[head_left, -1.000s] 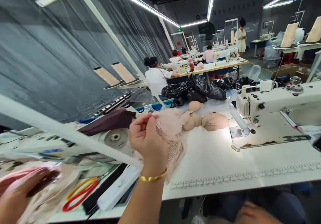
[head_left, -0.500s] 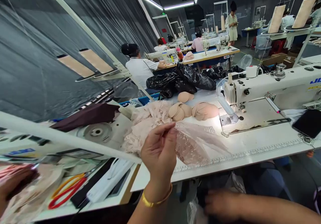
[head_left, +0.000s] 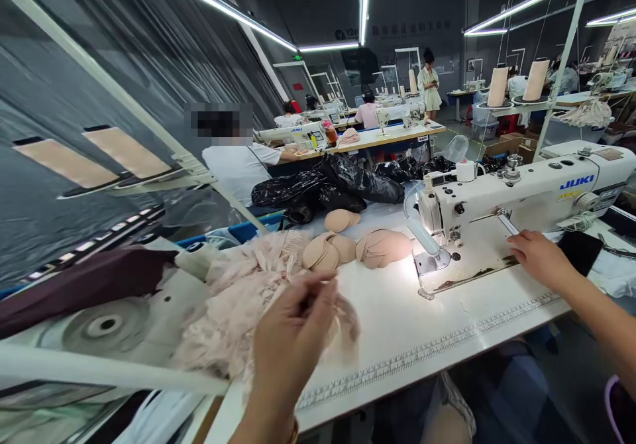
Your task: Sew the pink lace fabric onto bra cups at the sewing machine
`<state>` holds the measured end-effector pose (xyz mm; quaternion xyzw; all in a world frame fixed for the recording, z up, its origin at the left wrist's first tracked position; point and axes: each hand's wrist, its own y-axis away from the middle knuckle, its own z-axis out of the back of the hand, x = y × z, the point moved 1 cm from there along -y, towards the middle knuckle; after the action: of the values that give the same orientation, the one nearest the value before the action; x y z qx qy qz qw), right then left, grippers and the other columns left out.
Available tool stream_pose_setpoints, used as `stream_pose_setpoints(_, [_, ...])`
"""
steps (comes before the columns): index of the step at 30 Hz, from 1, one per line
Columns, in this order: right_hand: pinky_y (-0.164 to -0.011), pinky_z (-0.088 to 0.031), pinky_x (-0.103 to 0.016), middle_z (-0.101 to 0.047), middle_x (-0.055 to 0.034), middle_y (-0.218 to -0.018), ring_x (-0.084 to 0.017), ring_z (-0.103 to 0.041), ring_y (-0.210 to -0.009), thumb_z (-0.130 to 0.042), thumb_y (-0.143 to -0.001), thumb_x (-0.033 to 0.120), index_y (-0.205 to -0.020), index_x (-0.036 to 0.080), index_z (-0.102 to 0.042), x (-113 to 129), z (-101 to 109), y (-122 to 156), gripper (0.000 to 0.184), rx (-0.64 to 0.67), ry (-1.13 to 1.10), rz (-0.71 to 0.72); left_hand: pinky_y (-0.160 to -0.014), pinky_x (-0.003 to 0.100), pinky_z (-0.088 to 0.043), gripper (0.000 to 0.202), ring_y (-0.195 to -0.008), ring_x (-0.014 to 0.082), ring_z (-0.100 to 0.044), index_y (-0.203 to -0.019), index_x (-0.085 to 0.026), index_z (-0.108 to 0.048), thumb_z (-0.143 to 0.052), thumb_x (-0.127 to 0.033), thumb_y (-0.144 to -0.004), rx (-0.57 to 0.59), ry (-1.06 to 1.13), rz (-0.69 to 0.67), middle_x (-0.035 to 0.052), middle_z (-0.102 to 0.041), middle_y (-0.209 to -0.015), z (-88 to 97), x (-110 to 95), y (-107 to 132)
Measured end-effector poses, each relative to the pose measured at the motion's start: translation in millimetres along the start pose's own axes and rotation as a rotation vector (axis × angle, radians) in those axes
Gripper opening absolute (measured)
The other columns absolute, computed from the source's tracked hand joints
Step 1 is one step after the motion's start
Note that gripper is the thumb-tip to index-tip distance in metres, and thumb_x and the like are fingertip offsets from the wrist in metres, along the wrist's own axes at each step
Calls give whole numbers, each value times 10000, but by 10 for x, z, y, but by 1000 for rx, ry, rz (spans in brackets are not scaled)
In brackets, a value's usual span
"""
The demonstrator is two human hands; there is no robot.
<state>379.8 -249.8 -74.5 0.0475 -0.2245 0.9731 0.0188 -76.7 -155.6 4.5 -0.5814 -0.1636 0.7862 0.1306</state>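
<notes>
My left hand (head_left: 291, 341) is raised over the near edge of the white table (head_left: 397, 325) and pinches a thin, sheer piece of pink lace (head_left: 342, 315), which is blurred. Just left of it lies a heap of pale pink lace pieces (head_left: 233, 298). My right hand (head_left: 541, 258) reaches across to the bed of the white JUKI sewing machine (head_left: 521, 195), fingers stretched flat, with nothing in it. A black phone (head_left: 579, 252) lies right behind that hand. Stacks of beige foam cups (head_left: 382, 245) sit under the machine's lamp.
Black plastic bags (head_left: 328, 185) are piled at the table's far side. A dark maroon cloth (head_left: 84, 285) lies at the left. A measuring strip (head_left: 437, 348) runs along the table's front edge. A co-worker (head_left: 238, 162) sits ahead; others work at farther sewing tables.
My view has swung right. My right hand came up from below the table to the machine bed. My left hand has drawn the lace piece down and nearer.
</notes>
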Motion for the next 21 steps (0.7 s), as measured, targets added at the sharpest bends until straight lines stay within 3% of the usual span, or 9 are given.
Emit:
stream_pose_setpoints(3, [-786, -518, -398, -718, -124, -911, -286, -661, -887, -509, -975, 193, -941, 166, -752, -187, -172, 32, 246, 68, 60, 58, -471, 215, -460, 454, -572, 155, -611, -913, -189, -775, -905, -546, -665, 163, 46, 179, 11, -684, -675, -91, -50, -52])
stream_pose_setpoints(5, [-816, -519, -407, -720, -111, -936, -288, -664, -910, -521, -983, 216, -935, 188, -747, -209, -237, 125, 233, 103, 62, 121, -498, 210, -478, 527, -601, 153, -631, -946, -175, -782, -936, -553, -613, 142, 145, 247, 24, -710, -710, -73, -73, -89])
stream_pose_setpoints(7, [-839, -519, -426, -714, -112, -926, -293, -664, -907, -491, -1001, 229, -911, 193, -732, -210, -276, 203, 260, 114, 50, 177, -561, 220, -520, 586, -673, 163, -673, -1045, -173, -779, -950, -528, -612, 134, 249, 279, 52, -754, -815, -77, -95, -50])
stream_pose_setpoints(10, [-824, -526, -455, -713, -138, -904, -316, -678, -888, -399, -1031, 248, -895, 186, -690, -127, -318, 246, 326, 69, 13, 226, -691, 272, -575, 588, -845, 213, -729, -1170, -194, -762, -933, -468, -678, 329, 366, 347, 107, -788, -1009, -279, -101, 172])
stream_pose_setpoints(13, [-617, -531, -342, -736, -79, -823, -246, -709, -702, -365, -1078, 342, -1056, 210, -629, 191, -288, 269, 295, 7, -204, 119, -875, 326, -571, 604, -1006, 236, -725, -1245, -197, -745, -925, -406, -708, 567, 461, 439, 128, -774, -1147, -650, -29, 417])
stream_pose_setpoints(15, [-505, -496, -278, -690, 13, -671, -186, -661, -520, -336, -1110, 392, -1172, 250, -583, 540, -205, 312, 291, 63, -394, 48, -936, 348, -548, 640, -1048, 239, -713, -1289, -198, -730, -926, -387, -710, 623, 486, 469, 124, -763, -1177, -857, 41, 508])
stream_pose_setpoints(18, [-675, -559, -295, -767, -47, -964, -216, -752, -800, -449, -1090, 444, -1233, 273, -582, 1107, -57, 359, 260, 75, -419, 217, -961, 360, -528, 687, -1067, 240, -697, -1325, -204, -714, -938, -383, -701, 642, 510, 471, 116, -750, -1172, -1013, 106, 555])
stream_pose_setpoints(21, [-647, -494, -292, -718, -32, -849, -202, -700, -732, -422, -1095, 330, -1065, 255, -618, 1479, -26, 319, 212, -68, -243, 365, -932, 333, -522, 714, -1021, 210, -689, -1353, -211, -696, -939, -395, -707, 664, 544, 469, 108, -729, -1181, -1063, 112, 575])
